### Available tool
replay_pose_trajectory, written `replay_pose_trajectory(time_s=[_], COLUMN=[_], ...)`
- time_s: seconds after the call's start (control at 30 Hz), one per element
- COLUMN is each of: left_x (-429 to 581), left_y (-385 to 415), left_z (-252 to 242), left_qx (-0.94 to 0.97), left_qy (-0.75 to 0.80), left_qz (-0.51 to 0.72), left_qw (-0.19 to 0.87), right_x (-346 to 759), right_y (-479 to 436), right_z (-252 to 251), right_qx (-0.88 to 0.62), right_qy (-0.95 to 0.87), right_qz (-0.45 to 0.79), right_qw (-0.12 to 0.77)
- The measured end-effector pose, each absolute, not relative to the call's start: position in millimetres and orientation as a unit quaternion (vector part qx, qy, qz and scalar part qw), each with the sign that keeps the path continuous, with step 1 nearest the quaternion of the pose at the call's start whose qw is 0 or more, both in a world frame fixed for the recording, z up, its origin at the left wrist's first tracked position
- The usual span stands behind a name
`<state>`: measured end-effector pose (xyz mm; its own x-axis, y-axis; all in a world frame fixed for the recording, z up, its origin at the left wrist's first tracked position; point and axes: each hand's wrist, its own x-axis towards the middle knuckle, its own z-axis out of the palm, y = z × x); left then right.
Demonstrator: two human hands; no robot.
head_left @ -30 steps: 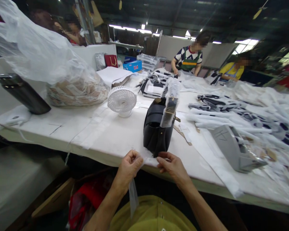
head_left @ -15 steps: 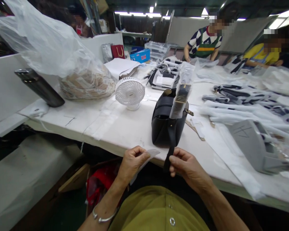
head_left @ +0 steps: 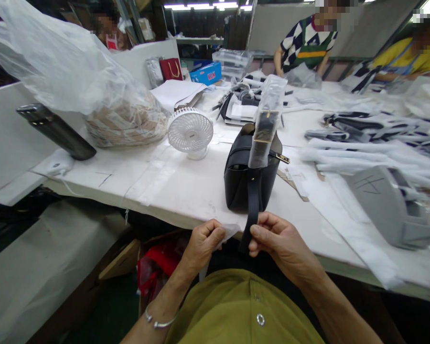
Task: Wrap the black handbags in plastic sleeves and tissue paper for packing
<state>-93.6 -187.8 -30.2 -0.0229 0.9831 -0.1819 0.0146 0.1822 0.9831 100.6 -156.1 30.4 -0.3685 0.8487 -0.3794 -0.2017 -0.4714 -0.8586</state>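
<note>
Where the near edge of the white-covered worktable (head_left: 186,191) runs before us, our right hand (head_left: 279,241) pinches a flat black strap (head_left: 252,210) between thumb and forefinger, the other fingers curled in behind. That strap runs down from the front of a small black leather-look handbag (head_left: 241,179), which stands upright on the table just beyond our hands, and its free end hangs over the table edge. Our left hand (head_left: 202,241), just beside the right and not touching it, is closed on a thin white sheet of wrapping (head_left: 230,231), thumb pressed against the curled fingers; the sheet lies partly on the table edge next to the strap. A silver bangle (head_left: 157,322) sits on our left wrist. From the top of the handbag rises a handle sleeved in clear plastic (head_left: 267,117). Left of the bag stands a small round white desk fan (head_left: 189,131), and further left are a big clear plastic sack of tan card pieces (head_left: 125,122) and a dark tilted flask (head_left: 57,131). To the right lies a grey angled stand (head_left: 383,205) among wrapped straps. Across the table a person in a patterned top (head_left: 306,38) and a person in yellow (head_left: 408,57) work with their own hands.
</note>
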Motion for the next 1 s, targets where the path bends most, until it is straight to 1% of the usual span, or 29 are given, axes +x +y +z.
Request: replay_pose_trajectory(time_s=[0.2,0.4,0.63,0.83,1.0], left_x=[-92.1,-93.6,-93.2,-96.3,-95.1], left_y=[-188.5,-194.9,-201.2,-204.1,-202.4], left_z=[-33.5,-39.0,-45.9,-39.0,-32.5], left_qx=[0.42,0.426,0.439,0.5,0.523], left_qy=[0.547,0.54,0.509,0.53,0.522], left_qz=[0.481,0.465,0.486,0.496,0.507], left_qw=[0.541,0.558,0.558,0.472,0.444], right_x=[102.6,99.0,94.4,90.1,90.5], right_y=[-156.9,-158.6,-161.6,-164.1,-164.0], right_z=[30.1,28.7,31.6,29.5,23.9], right_qx=[-0.443,-0.439,-0.455,-0.472,-0.48], right_qy=[-0.374,-0.344,-0.327,-0.343,-0.367], right_qz=[0.725,0.714,0.674,0.665,0.665], right_qw=[0.372,0.423,0.482,0.467,0.438])
